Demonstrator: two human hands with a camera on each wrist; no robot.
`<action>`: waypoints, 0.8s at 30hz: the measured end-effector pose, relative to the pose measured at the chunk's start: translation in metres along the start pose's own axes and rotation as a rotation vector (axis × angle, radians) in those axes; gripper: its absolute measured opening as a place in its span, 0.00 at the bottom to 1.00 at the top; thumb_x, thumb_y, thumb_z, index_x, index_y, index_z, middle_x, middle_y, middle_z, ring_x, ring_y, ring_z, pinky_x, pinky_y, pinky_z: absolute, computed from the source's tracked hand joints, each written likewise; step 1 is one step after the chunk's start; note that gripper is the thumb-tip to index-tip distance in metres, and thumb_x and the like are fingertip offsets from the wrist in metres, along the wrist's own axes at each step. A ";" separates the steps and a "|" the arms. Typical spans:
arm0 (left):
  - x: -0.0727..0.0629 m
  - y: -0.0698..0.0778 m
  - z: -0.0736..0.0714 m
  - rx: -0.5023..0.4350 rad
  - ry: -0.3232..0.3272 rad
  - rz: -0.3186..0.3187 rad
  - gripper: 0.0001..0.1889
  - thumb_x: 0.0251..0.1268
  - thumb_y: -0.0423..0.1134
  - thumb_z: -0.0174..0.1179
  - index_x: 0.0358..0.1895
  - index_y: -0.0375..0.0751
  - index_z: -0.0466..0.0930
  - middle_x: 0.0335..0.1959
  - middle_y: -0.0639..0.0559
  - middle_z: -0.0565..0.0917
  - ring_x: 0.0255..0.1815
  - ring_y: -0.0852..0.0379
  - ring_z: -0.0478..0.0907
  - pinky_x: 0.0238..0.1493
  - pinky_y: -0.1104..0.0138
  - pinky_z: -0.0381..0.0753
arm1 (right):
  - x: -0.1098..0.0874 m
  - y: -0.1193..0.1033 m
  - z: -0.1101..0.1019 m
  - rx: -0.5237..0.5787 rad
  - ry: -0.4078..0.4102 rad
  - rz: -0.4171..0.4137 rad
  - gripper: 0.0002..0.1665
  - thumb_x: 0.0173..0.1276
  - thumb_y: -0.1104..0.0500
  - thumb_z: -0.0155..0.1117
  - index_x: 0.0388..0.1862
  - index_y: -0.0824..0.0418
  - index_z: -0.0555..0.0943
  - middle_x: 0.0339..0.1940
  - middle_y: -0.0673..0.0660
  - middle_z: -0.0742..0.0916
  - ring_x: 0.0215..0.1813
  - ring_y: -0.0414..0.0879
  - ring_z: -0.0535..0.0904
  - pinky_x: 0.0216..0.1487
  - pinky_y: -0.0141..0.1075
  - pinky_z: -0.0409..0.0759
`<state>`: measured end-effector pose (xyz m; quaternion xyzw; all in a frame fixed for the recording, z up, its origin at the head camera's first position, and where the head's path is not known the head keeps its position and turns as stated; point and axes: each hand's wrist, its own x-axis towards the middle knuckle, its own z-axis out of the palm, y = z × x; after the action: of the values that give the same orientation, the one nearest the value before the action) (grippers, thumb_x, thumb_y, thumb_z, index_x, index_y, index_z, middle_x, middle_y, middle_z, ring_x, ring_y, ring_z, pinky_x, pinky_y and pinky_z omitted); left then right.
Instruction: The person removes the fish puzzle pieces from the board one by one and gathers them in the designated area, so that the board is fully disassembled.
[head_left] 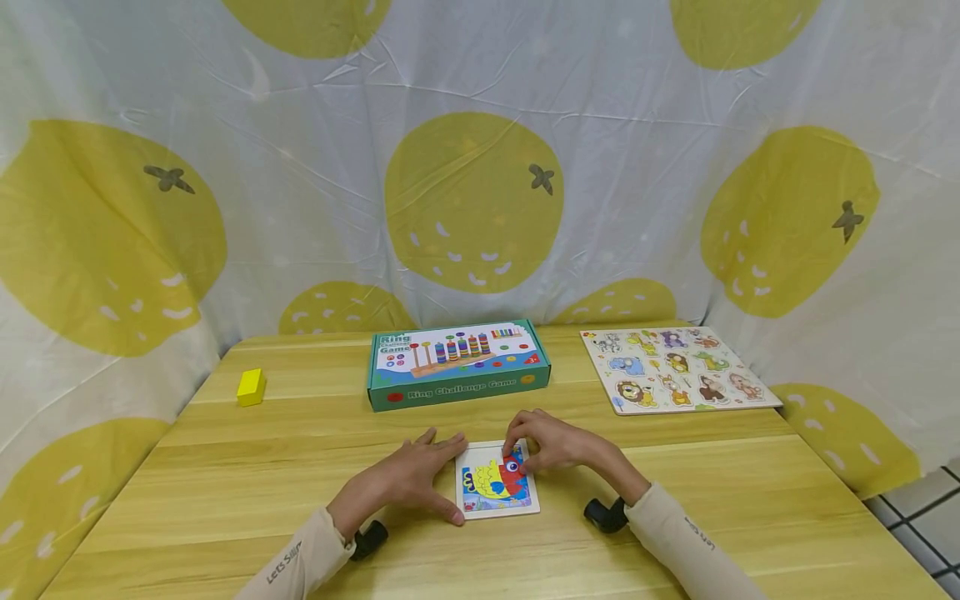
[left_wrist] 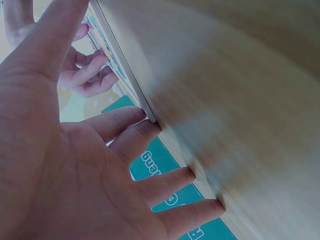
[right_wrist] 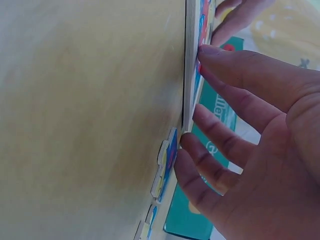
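A small square jigsaw puzzle [head_left: 497, 492] with a yellow and red fish lies in a pale frame on the table. My left hand [head_left: 414, 473] is spread along its left side, the thumb at the near corner and the forefinger at the far one; the other fingertips [left_wrist: 216, 206] rest on the tabletop. My right hand [head_left: 553, 442] reaches over the far right corner, pinching a red puzzle piece [right_wrist: 201, 69] between thumb and forefinger at the fish's head. Beside its lower fingers lie loose puzzle pieces [right_wrist: 166, 165], hidden under that hand in the head view.
Behind the puzzle lies a green Ring Challenge Game box [head_left: 459, 367]. A wooden animal puzzle board [head_left: 678, 369] is at the back right, and a yellow block [head_left: 251, 387] at the back left. A lemon-print curtain [head_left: 472, 200] hangs behind the table [head_left: 300, 442].
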<state>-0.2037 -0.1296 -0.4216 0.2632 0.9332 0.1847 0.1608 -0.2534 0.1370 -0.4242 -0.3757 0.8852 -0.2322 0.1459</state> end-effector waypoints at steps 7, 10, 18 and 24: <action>-0.001 0.001 0.000 0.000 0.000 0.004 0.54 0.42 0.67 0.69 0.74 0.47 0.59 0.75 0.51 0.59 0.75 0.32 0.45 0.66 0.32 0.47 | 0.001 0.000 0.001 -0.003 0.009 0.006 0.11 0.58 0.61 0.72 0.40 0.52 0.85 0.50 0.48 0.77 0.55 0.46 0.67 0.58 0.44 0.68; -0.001 0.001 0.000 0.002 0.001 0.003 0.54 0.42 0.67 0.69 0.74 0.47 0.59 0.75 0.52 0.59 0.75 0.32 0.45 0.66 0.32 0.47 | 0.001 0.000 0.002 -0.005 0.010 0.010 0.11 0.58 0.62 0.71 0.40 0.52 0.85 0.50 0.48 0.77 0.55 0.46 0.67 0.58 0.44 0.68; -0.002 0.003 -0.001 -0.007 -0.009 -0.005 0.54 0.43 0.67 0.69 0.74 0.47 0.59 0.76 0.52 0.58 0.75 0.32 0.44 0.67 0.32 0.47 | 0.000 0.001 0.003 0.001 0.014 0.007 0.12 0.59 0.63 0.70 0.41 0.51 0.84 0.49 0.47 0.76 0.54 0.45 0.66 0.55 0.42 0.68; -0.001 0.002 -0.001 -0.011 -0.008 0.000 0.54 0.43 0.67 0.69 0.74 0.47 0.59 0.76 0.52 0.58 0.75 0.33 0.44 0.67 0.33 0.46 | -0.002 0.002 0.003 0.017 0.030 -0.005 0.13 0.58 0.63 0.70 0.42 0.50 0.84 0.46 0.47 0.75 0.51 0.45 0.66 0.48 0.38 0.67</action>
<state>-0.2022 -0.1290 -0.4201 0.2630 0.9315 0.1888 0.1660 -0.2522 0.1385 -0.4276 -0.3734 0.8843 -0.2457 0.1354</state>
